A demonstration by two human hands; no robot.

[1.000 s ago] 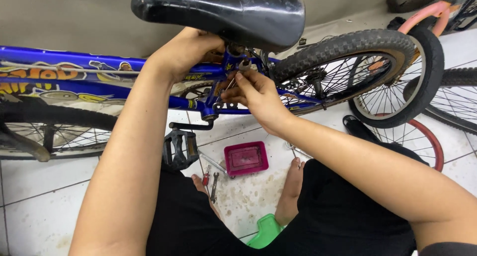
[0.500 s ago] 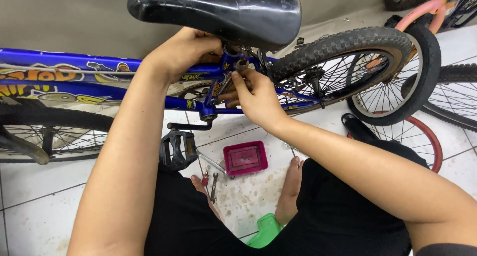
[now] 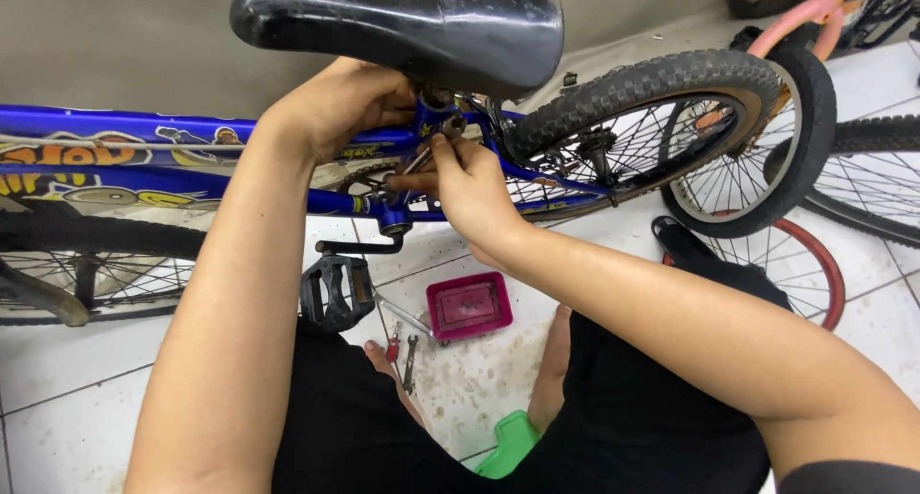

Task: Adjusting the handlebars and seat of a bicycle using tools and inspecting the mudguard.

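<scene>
The right hand [image 3: 470,183] sits just below the black saddle [image 3: 412,24], fingers pinched on a slim metal tool [image 3: 422,154] – it looks like a small spanner, though its far end is too small to make out – with the fingertips pressed against the seat clamp [image 3: 446,122] on the blue bicycle frame [image 3: 192,130]. The left hand [image 3: 345,106] comes in from the other side, curled round the frame tube right under the saddle's nose; its fingers are hidden behind the tube, so I cannot tell what, if anything, they hold beyond the frame itself.

The clamp lies between the two hands, directly ahead of and above the person's lap, and the right hand is the nearer one, already touching it. The tool's long axis runs down and to the left from the clamp, roughly in line with the seat tube.

Further out, the rear wheel [image 3: 661,111] stands just to the right of the hands. Below them hangs a black pedal [image 3: 335,293], and on the tiled floor [image 3: 57,379] lie a small magenta tray [image 3: 470,305] and a few loose tools [image 3: 404,345] near the person's foot – well apart from both hands
</scene>
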